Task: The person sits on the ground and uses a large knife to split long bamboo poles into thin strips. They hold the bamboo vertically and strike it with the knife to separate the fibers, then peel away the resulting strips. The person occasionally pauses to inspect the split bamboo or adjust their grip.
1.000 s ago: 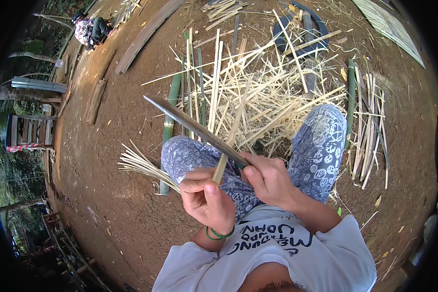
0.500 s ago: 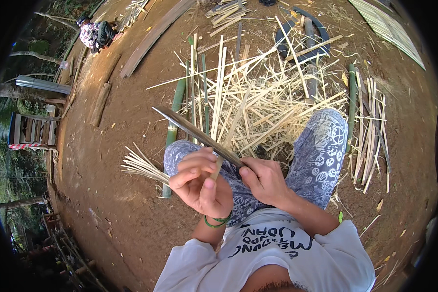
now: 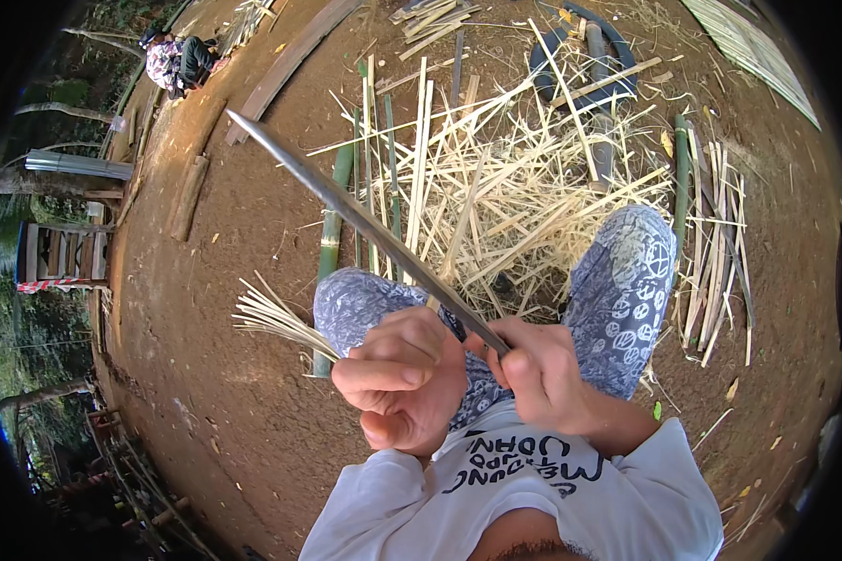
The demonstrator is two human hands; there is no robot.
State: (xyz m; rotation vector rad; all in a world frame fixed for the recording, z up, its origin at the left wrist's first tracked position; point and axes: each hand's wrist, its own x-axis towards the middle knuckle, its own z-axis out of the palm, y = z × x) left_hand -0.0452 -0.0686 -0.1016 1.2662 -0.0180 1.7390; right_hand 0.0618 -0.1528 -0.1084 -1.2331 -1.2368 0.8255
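Note:
My right hand (image 3: pixel 538 369) is wrapped round the lower end of a long knife (image 3: pixel 365 224), in front of my waist. Its narrow metal blade slants up and to the left, past my left knee. Beside it, my left hand (image 3: pixel 398 369) is closed with the fingers curled. A pale bamboo strip (image 3: pixel 460 234) runs from behind the blade down to the left hand's fingers, which hide its lower end. Beyond the knees lies a loose heap of bamboo strips and shavings (image 3: pixel 515 206).
A green bamboo pole (image 3: pixel 335 224) lies at the left knee, beside a bundle of thin strips (image 3: pixel 276 313). More strips (image 3: pixel 716 252) and another pole (image 3: pixel 680 187) lie right. A dark ring (image 3: pixel 631 70) sits beyond the heap. Another person (image 3: pixel 178 65) crouches far left.
The knife has swung, its tip moving farther up and left. My right hand has shifted slightly right and down; my left hand has turned and come closer to my body.

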